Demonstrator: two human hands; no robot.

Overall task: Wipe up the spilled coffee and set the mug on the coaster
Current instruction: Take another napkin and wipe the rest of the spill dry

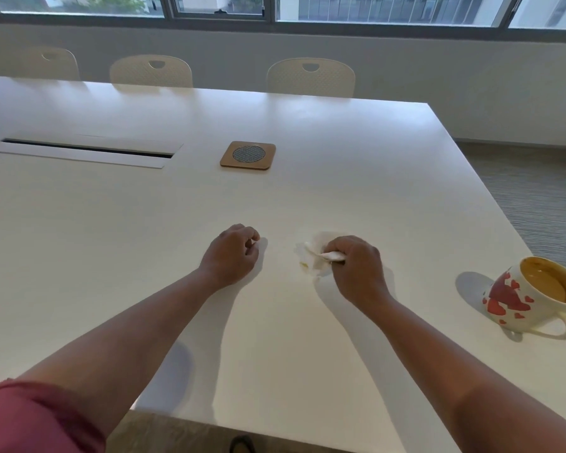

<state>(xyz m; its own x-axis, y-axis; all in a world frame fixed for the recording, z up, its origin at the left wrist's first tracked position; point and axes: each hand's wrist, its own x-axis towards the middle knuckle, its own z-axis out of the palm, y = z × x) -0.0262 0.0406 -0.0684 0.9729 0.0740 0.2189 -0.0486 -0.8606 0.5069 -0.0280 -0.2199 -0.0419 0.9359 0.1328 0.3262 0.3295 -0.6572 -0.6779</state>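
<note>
- My left hand (234, 251) is at the lower middle of the frame. It rests on the white tabletop (111, 223) with the fingers curled loosely together, and I hold nothing in it.
- The coaster (248, 155) lies a little above the middle of the frame, well apart from both my hands. It is a brown square with a grey mesh circle, and nothing stands on it, so this part of the task is not yet done.
- My right hand (355, 266), just right of the middle, is clamped on a crumpled white tissue (311, 256) and presses it on the tabletop. The tissue has a small yellowish stain. I see no brown puddle around it, so I judge the wiping is nearly finished, but the glare may hide a thin film.
- The mug (533, 294) is at the right edge of the frame, near the corner of the tabletop and well apart from the coaster. It looks tilted, maybe only from the wide lens. It has red hearts outside, and inside I see a light brown coffee residue on the wall; how much liquid is left I cannot tell.
</note>
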